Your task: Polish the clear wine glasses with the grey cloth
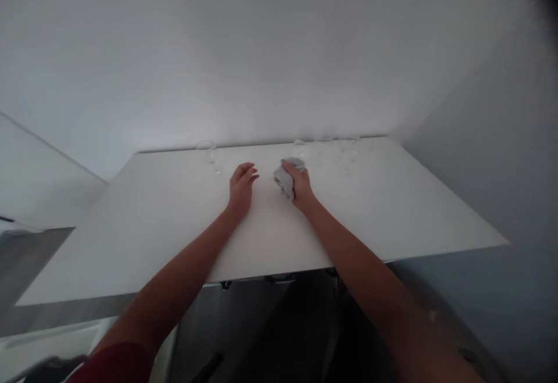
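My right hand (300,184) is closed around a crumpled grey cloth (285,181) over the middle of the white table (152,237). My left hand (241,185) hovers or rests just left of it, fingers loosely apart and curled, holding nothing. A clear stemmed glass (207,154) stands at the back, left of my left hand. Several more clear glasses (325,146) stand along the back edge, right of the cloth; they are faint against the white wall.
The table meets a white wall at the back. A grey wall runs along the right side. A grey surface (26,255) lies lower left. Dark shapes sit under the table's front edge.
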The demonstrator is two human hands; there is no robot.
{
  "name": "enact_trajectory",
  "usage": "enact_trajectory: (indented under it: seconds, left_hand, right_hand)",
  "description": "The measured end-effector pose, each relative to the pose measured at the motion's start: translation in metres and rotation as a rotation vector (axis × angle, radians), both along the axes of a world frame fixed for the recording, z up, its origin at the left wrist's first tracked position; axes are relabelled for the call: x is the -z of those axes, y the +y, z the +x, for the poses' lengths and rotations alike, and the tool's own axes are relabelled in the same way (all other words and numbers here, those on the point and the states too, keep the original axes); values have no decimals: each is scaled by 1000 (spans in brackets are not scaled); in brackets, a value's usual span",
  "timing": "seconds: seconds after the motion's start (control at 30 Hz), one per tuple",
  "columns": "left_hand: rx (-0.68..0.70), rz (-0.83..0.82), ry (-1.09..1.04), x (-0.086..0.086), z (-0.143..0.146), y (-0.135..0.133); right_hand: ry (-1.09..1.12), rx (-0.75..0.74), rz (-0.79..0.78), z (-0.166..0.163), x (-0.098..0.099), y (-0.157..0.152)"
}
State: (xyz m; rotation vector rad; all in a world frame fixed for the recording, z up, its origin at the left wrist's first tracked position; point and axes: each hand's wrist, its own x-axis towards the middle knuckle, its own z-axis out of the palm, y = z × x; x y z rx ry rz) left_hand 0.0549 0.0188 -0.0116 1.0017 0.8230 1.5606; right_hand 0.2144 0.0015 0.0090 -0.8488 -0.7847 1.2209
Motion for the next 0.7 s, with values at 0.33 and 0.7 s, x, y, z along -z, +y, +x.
enact_trajectory:
  seconds: [0.33, 0.7]
  left_hand:
    - [233, 108, 75, -16, -2, -20]
    - [254, 96, -48, -13, -5, -14]
  right_hand:
    - [-653, -514, 172, -16, 2, -15]
    - [-423, -596, 97, -11, 1, -11]
